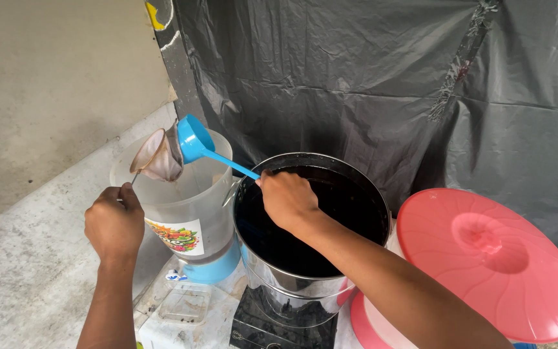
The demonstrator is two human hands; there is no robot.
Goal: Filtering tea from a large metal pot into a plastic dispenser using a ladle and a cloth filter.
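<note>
My left hand (114, 223) grips the thin handle of a small cloth strainer (157, 157), held over the open top of a translucent plastic jug (192, 213) with a blue base. My right hand (287, 197) holds the handle of a blue ladle (195, 139), whose bowl is tipped against the strainer above the jug. Just below my right hand stands a large steel pot (305, 284) filled with dark liquid.
A pink round lid (485, 258) leans on a container at the right. The pot rests on a black stove base (272, 326). Black plastic sheeting (369, 77) hangs behind. A grey concrete ledge (27, 258) runs along the left.
</note>
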